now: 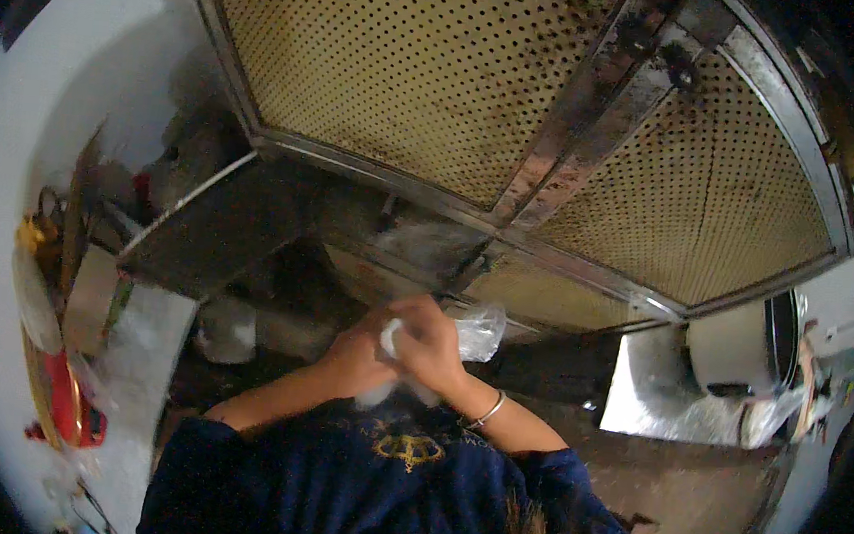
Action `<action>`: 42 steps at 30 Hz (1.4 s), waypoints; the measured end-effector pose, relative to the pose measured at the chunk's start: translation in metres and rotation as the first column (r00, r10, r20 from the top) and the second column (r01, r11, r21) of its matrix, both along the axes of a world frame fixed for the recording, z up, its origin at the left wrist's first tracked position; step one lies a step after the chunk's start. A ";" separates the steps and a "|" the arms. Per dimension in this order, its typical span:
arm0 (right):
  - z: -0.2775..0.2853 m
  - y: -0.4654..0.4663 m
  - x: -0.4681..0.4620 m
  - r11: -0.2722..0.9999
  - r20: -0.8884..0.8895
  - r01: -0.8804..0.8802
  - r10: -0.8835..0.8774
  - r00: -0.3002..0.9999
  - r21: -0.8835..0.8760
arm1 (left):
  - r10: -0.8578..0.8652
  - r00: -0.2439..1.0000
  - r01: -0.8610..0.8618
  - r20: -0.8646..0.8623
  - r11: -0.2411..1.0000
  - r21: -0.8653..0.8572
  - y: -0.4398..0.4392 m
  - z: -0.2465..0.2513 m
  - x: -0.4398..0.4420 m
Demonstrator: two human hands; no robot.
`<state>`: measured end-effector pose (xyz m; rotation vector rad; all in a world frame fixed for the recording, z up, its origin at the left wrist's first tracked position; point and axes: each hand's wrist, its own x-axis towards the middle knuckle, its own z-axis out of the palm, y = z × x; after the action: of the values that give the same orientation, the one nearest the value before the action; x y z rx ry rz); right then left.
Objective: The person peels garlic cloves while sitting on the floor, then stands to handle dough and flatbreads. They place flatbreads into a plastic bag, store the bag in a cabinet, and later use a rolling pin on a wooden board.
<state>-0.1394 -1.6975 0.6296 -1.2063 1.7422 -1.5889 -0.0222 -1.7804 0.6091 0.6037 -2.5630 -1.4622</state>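
Note:
In front of the dark blue shirt, my left hand [360, 352] and my right hand [428, 342] are close together, partly overlapping and blurred. A small piece of white material [391, 338] shows between them, gripped by my right hand. Clear crinkled plastic [480, 334] sticks out just beyond the right hand, and more pale material [378, 394] hangs below the hands. What the left fingers do is partly hidden behind the right hand. A metal bangle circles my right wrist.
Stained, perforated metal panels [405, 62] in a frame fill the top. A bright metal-topped surface [644, 382] with a rounded metal appliance [729, 351] stands right. At left, a pale counter [142, 350] holds a cardboard box [89, 301] and a red item [70, 404].

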 end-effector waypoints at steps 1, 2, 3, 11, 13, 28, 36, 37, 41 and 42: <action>0.000 -0.008 0.008 1.000 -0.037 0.015 -0.015 0.999 -0.002 | 0.012 0.999 -0.016 0.044 0.995 0.097 -0.010 -0.001 0.006; 0.000 -0.017 0.013 1.000 -0.076 0.026 -0.026 0.997 -0.002 | -0.003 0.998 0.011 -0.055 0.988 0.156 -0.020 -0.001 0.008; 0.001 -0.022 0.019 0.998 -0.084 0.043 -0.038 0.996 0.055 | -0.025 0.997 0.037 -0.072 0.983 0.178 -0.028 0.001 0.012; 0.014 -0.043 0.036 0.984 0.148 0.154 -0.167 0.975 0.094 | 0.073 0.996 -0.058 -0.046 0.961 0.269 -0.051 0.032 0.023; 0.009 -0.047 0.034 0.978 0.103 0.179 -0.190 0.976 0.104 | 0.099 0.994 -0.089 -0.043 0.977 0.196 -0.053 0.031 0.020; -0.020 0.038 0.011 0.939 0.226 0.274 -0.319 0.920 0.208 | 0.511 0.828 -0.407 -0.229 0.830 0.381 -0.216 -0.086 -0.053; -0.150 0.208 0.059 0.471 0.027 0.571 -0.787 0.617 0.673 | 0.624 0.727 -0.640 -0.287 0.767 0.048 -0.286 -0.097 -0.154; -0.166 0.231 0.076 0.376 0.006 0.587 -0.845 0.534 0.717 | 0.625 0.738 -0.645 -0.254 0.764 0.008 -0.289 -0.097 -0.164; -0.218 0.295 0.141 0.115 -0.001 0.477 -0.972 0.236 0.871 | 0.641 0.763 -0.645 -0.085 0.745 -0.170 -0.287 -0.109 -0.183; -0.225 0.306 0.156 0.025 -0.169 0.536 -0.936 0.309 0.844 | 0.645 0.762 -0.639 -0.048 0.739 -0.213 -0.283 -0.115 -0.183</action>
<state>0.0170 -1.3918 0.4047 0.8021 2.4545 -0.9745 -0.2050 -2.0637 0.4943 1.3125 -2.1289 -0.9158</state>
